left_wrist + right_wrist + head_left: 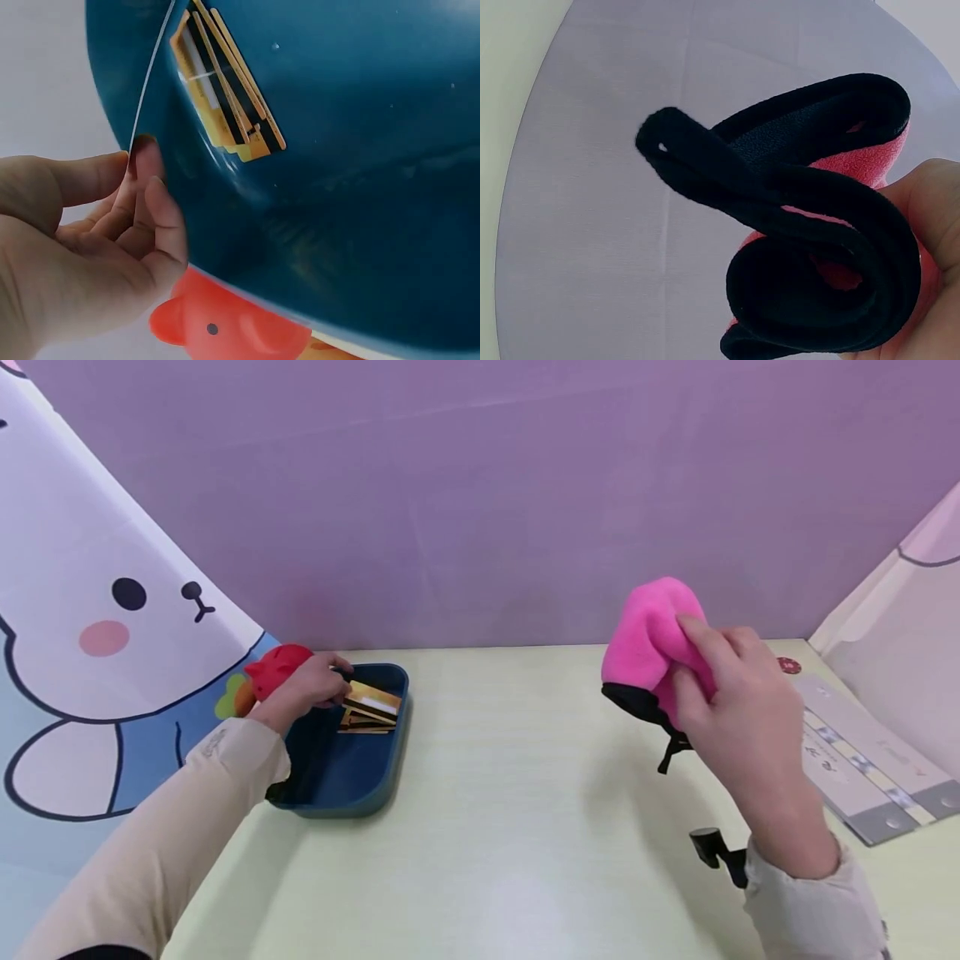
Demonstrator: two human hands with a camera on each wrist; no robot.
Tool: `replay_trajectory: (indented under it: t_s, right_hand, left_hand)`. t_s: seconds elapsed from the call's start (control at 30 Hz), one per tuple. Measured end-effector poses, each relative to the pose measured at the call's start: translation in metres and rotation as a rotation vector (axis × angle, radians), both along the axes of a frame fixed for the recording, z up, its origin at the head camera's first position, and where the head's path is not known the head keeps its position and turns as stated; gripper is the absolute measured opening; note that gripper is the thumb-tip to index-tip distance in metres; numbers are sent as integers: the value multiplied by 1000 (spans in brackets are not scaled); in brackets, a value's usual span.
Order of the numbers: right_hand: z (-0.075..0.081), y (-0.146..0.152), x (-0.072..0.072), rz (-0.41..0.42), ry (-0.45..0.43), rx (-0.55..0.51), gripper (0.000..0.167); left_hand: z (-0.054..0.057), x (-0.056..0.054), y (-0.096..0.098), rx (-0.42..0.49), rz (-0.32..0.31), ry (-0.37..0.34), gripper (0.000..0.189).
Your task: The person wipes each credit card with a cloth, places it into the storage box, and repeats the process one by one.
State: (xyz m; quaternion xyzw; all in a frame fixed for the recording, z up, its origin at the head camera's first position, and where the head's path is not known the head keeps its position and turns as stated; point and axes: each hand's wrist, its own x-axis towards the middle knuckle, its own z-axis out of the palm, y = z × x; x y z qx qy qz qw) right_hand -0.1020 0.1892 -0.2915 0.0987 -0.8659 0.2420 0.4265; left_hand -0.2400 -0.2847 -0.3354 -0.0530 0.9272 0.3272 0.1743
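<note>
At the left, my left hand (318, 683) is over the far left part of a dark blue tray (341, 808). Its thumb and fingers pinch a thin flat card (150, 79), seen edge-on in the left wrist view. Several gold and black cards (217, 82) lie in a loose pile inside the tray, beside that hand. My right hand (742, 710) grips a pink fleece item (645, 639) with black trim and holds it up above the table. A black strap with a small hole (686, 146) hangs from its trim in the right wrist view; its exact kind I cannot tell.
Left of the tray stand a red pig figure (277, 668) and an orange and green carrot shape (242, 695). At the right lie a flat grey and white case (877, 760) and a small red disc (789, 665). A purple backdrop (480, 510) rises behind the table.
</note>
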Motion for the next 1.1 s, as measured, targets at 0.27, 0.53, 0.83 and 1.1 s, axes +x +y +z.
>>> replay_trajectory:
  t_s: [0.27,0.53,0.83,1.1]
  right_hand:
    - [-1,-4,0,0,-9,5,37]
    - [-1,-4,1,4,-7,10,38]
    - [2,6,-3,28,-185,39,41]
    - [-12,22,-33,99,-654,322,32]
  left_hand:
    - [-6,-5,-3,-14,-3,-25,49]
    - [-5,-4,-4,10,21,-106,53]
    - [8,-1,8,-99,-73,23,51]
    - [27,21,42,-276,-151,285,43]
